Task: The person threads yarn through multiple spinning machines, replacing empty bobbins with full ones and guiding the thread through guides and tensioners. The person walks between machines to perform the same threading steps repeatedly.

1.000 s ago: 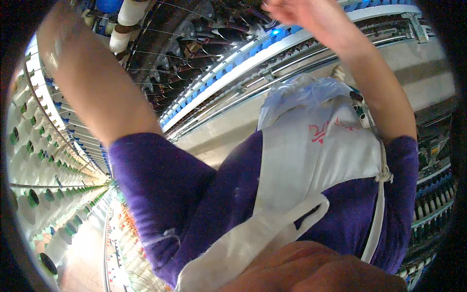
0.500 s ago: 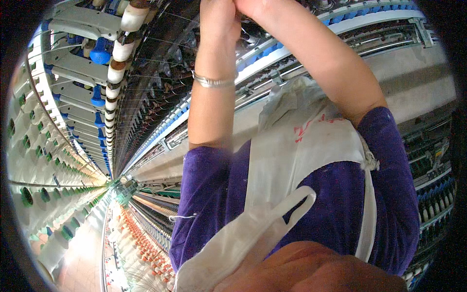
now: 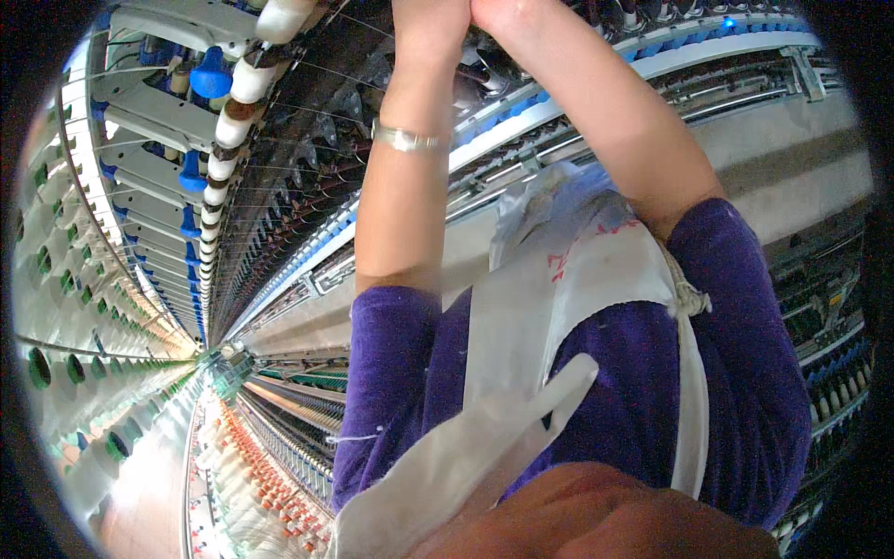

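Note:
Both forearms reach up to the top edge, where the picture cuts off my fingers. My left hand (image 3: 431,20) shows only its wrist and heel, with a silvery bracelet (image 3: 407,140) further down the forearm. Close beside it, almost touching, is the base of my right hand (image 3: 506,11). What either hand holds is out of sight. Both are in front of a long spinning machine, nearest its dark row of thread guides and rollers (image 3: 321,140). Just below them runs a pale rail (image 3: 503,121) with blue parts along it.
White bobbins (image 3: 250,82) with brown ends hang in a row at upper left, beside blue knobs (image 3: 211,74). Further left are white cones (image 3: 112,445) with green ends. A bright aisle floor (image 3: 149,503) lies lower left. My white apron (image 3: 596,261) hangs near the machine's grey panel (image 3: 764,158).
My hands and forearms have shifted slightly, still together at the top edge. The view has moved a little, so the bobbins sit further right. A small blue light now shows on the upper right rail.

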